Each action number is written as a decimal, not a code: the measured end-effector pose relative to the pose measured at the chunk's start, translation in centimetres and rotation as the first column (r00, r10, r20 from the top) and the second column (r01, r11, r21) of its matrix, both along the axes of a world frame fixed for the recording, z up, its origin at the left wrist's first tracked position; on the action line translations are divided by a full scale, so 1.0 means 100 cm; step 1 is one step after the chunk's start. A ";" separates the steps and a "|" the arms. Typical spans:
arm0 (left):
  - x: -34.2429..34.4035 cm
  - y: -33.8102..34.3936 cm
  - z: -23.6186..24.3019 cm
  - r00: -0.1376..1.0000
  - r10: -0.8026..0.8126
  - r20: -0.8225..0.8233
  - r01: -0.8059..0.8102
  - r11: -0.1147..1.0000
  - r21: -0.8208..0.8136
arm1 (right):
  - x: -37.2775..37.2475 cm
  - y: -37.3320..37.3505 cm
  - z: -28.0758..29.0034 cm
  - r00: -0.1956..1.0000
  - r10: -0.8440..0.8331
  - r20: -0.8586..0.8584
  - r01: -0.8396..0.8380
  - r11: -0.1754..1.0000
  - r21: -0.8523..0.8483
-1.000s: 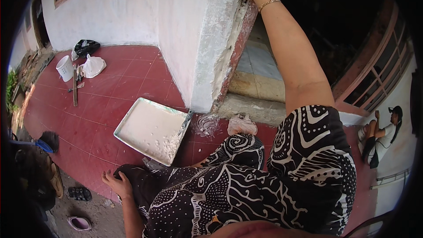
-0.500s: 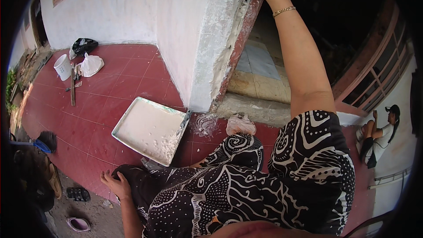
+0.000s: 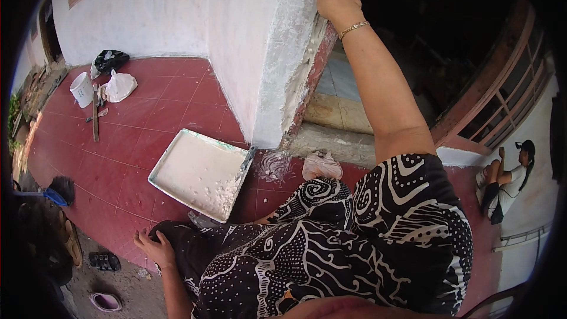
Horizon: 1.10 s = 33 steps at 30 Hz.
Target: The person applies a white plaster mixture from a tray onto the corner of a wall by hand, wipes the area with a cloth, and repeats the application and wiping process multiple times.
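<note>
My right hand (image 3: pixel 338 3), with a thin bracelet on the wrist, is raised against the rough white plastered corner (image 3: pixel 295 53) of the wall, beside a red door frame. Its fingers are turned away, so whether it holds anything is hidden. My left hand (image 3: pixel 155 247) rests flat on the edge of the red tiled floor (image 3: pixel 136 142), fingers spread, holding nothing. Between them a white rectangular tray (image 3: pixel 198 171) lies on the tiles, with white plaster piled at its near corner. My lap is covered by black and white patterned cloth (image 3: pixel 331 242).
A white bucket (image 3: pixel 81 90), a white bag (image 3: pixel 120 85), a black bag (image 3: pixel 111 59) and a wooden-handled tool (image 3: pixel 95 115) lie far left. A crumpled bag (image 3: pixel 322 165) sits by the doorstep. Sandals (image 3: pixel 104 260) lie on the ground below. Another person (image 3: pixel 508 177) sits at the right.
My right hand has slid a little down and left along the wall corner. My left hand and the tray have stayed where they were.
</note>
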<state>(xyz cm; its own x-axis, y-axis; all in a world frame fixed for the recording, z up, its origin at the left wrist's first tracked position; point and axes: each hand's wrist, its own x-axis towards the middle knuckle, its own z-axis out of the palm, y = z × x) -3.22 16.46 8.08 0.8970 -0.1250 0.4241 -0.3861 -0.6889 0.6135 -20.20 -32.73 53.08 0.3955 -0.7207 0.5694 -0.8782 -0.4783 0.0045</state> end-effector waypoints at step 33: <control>0.000 0.005 0.001 0.998 -0.008 0.061 0.008 1.000 0.007 | -0.018 -0.010 -0.155 0.995 0.094 0.016 -0.095 0.972 0.216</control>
